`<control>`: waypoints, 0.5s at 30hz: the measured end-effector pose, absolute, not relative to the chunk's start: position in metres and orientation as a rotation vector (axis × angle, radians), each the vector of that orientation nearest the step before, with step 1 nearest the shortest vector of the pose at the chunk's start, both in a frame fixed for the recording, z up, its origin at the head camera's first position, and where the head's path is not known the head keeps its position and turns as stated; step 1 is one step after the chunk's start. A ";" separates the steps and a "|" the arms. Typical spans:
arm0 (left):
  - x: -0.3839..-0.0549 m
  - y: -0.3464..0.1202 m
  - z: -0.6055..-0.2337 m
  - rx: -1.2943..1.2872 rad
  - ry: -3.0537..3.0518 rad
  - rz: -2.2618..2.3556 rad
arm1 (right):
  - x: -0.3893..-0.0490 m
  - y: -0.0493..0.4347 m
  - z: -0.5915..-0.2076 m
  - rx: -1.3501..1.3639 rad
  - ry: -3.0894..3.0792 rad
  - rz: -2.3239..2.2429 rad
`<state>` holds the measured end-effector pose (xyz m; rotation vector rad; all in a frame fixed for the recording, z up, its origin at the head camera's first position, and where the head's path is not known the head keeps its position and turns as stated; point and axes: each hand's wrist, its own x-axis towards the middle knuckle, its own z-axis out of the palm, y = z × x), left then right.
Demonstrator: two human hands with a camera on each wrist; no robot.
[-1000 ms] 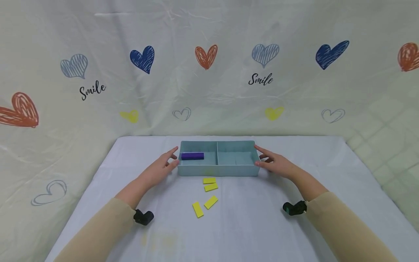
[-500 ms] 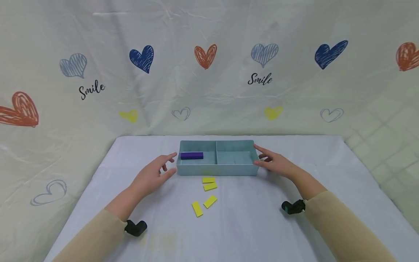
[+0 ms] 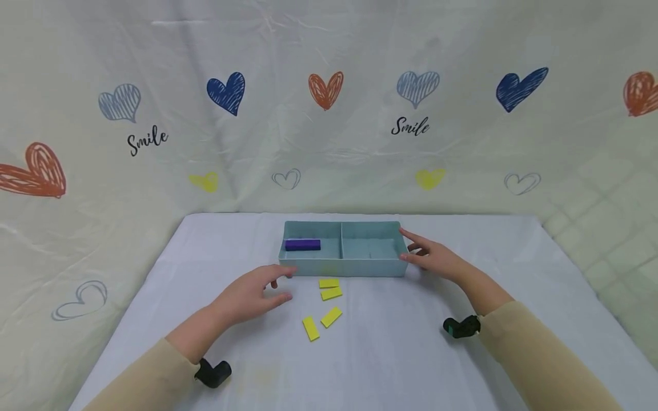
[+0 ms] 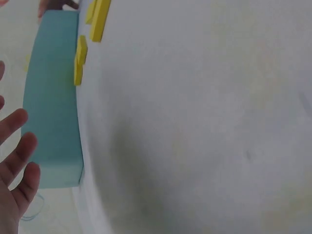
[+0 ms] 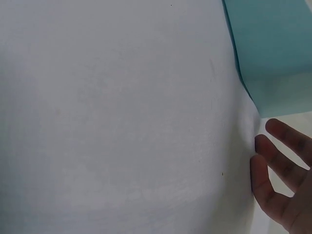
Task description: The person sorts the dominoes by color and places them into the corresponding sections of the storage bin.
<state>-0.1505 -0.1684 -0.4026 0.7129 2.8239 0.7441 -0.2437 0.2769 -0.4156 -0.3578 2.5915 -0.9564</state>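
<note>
A pale teal two-compartment box (image 3: 341, 267) stands toward the back of the table. In its left compartment lies a purple block (image 3: 303, 245). Several flat yellow blocks (image 3: 331, 317) lie on the cloth in front of the box. My left hand (image 3: 252, 294) hovers near the box's front left corner, left of the yellow blocks, fingers loosely spread and holding nothing. My right hand (image 3: 434, 258) is at the box's right end, index finger and thumb extended along its wall; in the right wrist view its fingers (image 5: 273, 168) lie beside the box's corner (image 5: 273, 92).
White cloth covers the table (image 3: 380, 354). Behind it hangs a pale backdrop (image 3: 360, 154) printed with hearts and "Smile" lettering. A small black device (image 3: 213, 374) is on the left wrist and a similar device (image 3: 461, 327) on the right wrist.
My left hand has left the box's left end, drawing back and then moving right toward the yellow blocks. The right hand stays at the right end; the box and blocks keep their places.
</note>
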 end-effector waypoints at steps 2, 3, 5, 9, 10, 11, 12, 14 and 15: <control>-0.149 -0.165 -0.403 0.764 2.771 0.732 | -0.244 0.276 -0.416 -0.345 2.589 -0.962; -0.148 -0.163 -0.404 0.788 2.745 0.725 | -0.244 0.276 -0.416 -0.346 2.587 -0.965; -0.147 -0.159 -0.407 0.838 2.700 0.708 | -0.244 0.276 -0.416 -0.357 2.586 -0.965; -0.144 -0.150 -0.411 0.924 2.636 0.621 | -0.244 0.276 -0.417 -0.359 2.590 -0.960; -0.143 -0.148 -0.411 0.948 2.626 0.599 | -0.244 0.276 -0.417 -0.361 2.592 -0.955; -0.143 -0.146 -0.412 0.964 2.615 0.579 | -0.244 0.277 -0.417 -0.361 2.593 -0.954; -0.142 -0.145 -0.412 0.983 2.606 0.558 | -0.245 0.277 -0.417 -0.360 2.596 -0.954; -0.142 -0.142 -0.413 1.025 2.595 0.520 | -0.245 0.277 -0.418 -0.359 2.601 -0.952; -0.142 -0.141 -0.414 1.047 2.591 0.500 | -0.245 0.277 -0.418 -0.360 2.601 -0.952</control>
